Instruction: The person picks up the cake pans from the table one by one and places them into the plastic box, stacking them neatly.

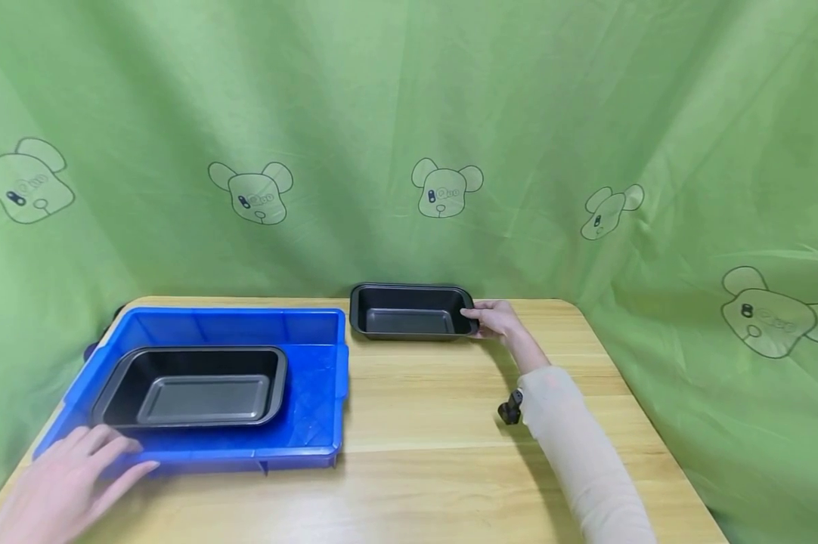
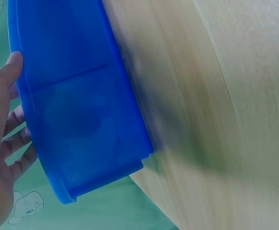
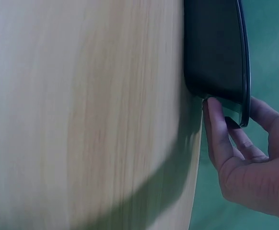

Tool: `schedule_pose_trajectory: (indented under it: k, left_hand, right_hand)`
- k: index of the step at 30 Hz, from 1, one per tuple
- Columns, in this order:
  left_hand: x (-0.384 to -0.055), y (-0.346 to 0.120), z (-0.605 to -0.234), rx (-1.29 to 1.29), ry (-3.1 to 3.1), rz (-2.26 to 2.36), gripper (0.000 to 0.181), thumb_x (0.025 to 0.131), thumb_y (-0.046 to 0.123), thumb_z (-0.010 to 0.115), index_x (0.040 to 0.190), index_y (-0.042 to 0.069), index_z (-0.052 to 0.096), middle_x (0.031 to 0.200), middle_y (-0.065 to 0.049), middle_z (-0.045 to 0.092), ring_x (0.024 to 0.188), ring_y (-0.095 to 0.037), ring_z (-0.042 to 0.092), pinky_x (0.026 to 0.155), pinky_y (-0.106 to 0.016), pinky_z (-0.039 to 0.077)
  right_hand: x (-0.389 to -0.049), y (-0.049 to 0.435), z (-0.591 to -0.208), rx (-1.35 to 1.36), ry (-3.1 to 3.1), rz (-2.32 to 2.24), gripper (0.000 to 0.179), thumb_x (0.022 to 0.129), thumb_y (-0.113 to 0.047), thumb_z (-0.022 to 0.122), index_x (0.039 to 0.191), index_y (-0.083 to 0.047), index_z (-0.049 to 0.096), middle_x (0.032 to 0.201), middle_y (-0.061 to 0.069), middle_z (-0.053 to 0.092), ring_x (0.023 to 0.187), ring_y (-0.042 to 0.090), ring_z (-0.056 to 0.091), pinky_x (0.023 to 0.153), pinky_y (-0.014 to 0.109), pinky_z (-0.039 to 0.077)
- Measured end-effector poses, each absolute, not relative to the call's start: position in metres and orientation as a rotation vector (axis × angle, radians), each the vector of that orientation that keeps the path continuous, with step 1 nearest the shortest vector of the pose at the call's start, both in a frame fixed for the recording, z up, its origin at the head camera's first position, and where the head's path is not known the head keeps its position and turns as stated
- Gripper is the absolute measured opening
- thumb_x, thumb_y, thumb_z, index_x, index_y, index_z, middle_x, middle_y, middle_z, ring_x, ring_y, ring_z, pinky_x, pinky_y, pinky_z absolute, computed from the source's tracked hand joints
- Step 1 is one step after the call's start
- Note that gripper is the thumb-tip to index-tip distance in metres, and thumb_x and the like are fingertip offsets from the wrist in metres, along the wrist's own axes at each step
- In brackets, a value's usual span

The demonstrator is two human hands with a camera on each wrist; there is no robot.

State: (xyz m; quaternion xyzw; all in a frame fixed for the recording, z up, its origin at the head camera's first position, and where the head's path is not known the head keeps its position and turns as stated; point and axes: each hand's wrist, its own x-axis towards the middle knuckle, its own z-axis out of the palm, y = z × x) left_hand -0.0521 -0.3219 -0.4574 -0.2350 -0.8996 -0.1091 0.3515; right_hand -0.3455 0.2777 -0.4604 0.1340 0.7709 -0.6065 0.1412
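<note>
Blue plastic tray (image 1: 314, 397), one: stands on the wooden table (image 1: 436, 453), holding one black loaf pan. Loaf pans, two, dark and rectangular, mouths upward. First, the inner pan (image 1: 205, 397): lies inside the tray, toward its left side, long axis running left to right. Second, the outer pan (image 1: 409, 321): to the right of the tray, just beside its far corner, long axis likewise left to right (both interiors show a raised floor panel). Hands, two. Right hand (image 1: 497, 319): grips the outer pan's right end, thumb over the rim, fingers outside. Left hand (image 1: 62, 480): at the tray's near left corner, open, thumb and spread fingers either side of the rim. Green curtain (image 1: 382, 98), behind the tray: five outlined round-eared animal heads.
</note>
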Motion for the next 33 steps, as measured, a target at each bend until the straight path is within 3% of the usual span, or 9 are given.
schedule_pose_trajectory:
  k: [5, 15, 20, 27, 33]
  left_hand:
    - [-0.051, -0.321, -0.457, -0.599, -2.33, -0.28, 0.069, 0.103, 0.075, 0.038, 0.079, 0.02, 0.071, 0.074, 0.007, 0.063, 0.065, -0.021, 0.054, 0.062, -0.03, 0.04]
    - [-0.05, -0.321, -0.457, -0.578, -2.362, -0.266, 0.069, 0.101, 0.078, 0.039, 0.078, 0.022, 0.071, 0.074, 0.009, 0.063, 0.065, -0.02, 0.055, 0.062, -0.03, 0.041]
    - [-0.051, -0.321, -0.457, -0.578, -2.361, -0.263, 0.069, 0.101, 0.078, 0.04, 0.078, 0.022, 0.071, 0.074, 0.008, 0.063, 0.064, -0.021, 0.055, 0.062, -0.03, 0.041]
    - [-0.052, -0.321, -0.458, -0.59, -2.349, -0.269, 0.07, 0.101, 0.078, 0.037, 0.078, 0.021, 0.071, 0.074, 0.008, 0.063, 0.064, -0.021, 0.055, 0.062, -0.031, 0.041]
    - [-0.051, -0.322, -0.457, -0.589, -2.357, -0.275, 0.068, 0.1, 0.079, 0.04, 0.078, 0.022, 0.071, 0.074, 0.009, 0.062, 0.065, -0.021, 0.055, 0.063, -0.03, 0.041]
  right_hand:
    - [-0.347, 0.274, -0.461, 0.383, 2.235, -1.743, 0.057, 0.099, -0.009, 0.073, 0.149, 0.006, 0.051, 0.133, 0.032, 0.064, 0.074, 0.014, 0.076, 0.063, 0.024, 0.062]
    - [-0.345, 0.272, -0.465, 0.371, 2.313, -1.76, 0.053, 0.096, -0.003, 0.073, 0.144, 0.009, 0.055, 0.125, 0.027, 0.066, 0.079, 0.015, 0.076, 0.065, 0.024, 0.063]
    - [-0.343, 0.272, -0.466, 0.364, 2.316, -1.782, 0.052, 0.096, -0.001, 0.071, 0.144, 0.009, 0.055, 0.137, 0.036, 0.062, 0.081, 0.018, 0.078, 0.066, 0.025, 0.064]
    - [-0.338, 0.273, -0.466, 0.395, 2.22, -1.862, 0.056, 0.096, 0.0, 0.069, 0.148, 0.011, 0.049, 0.151, 0.039, 0.05, 0.094, 0.024, 0.08, 0.087, 0.036, 0.064]
    - [-0.332, 0.272, -0.468, 0.425, 2.145, -1.94, 0.059, 0.096, 0.003, 0.067, 0.151, 0.011, 0.046, 0.153, 0.04, 0.047, 0.097, 0.028, 0.081, 0.091, 0.038, 0.061]
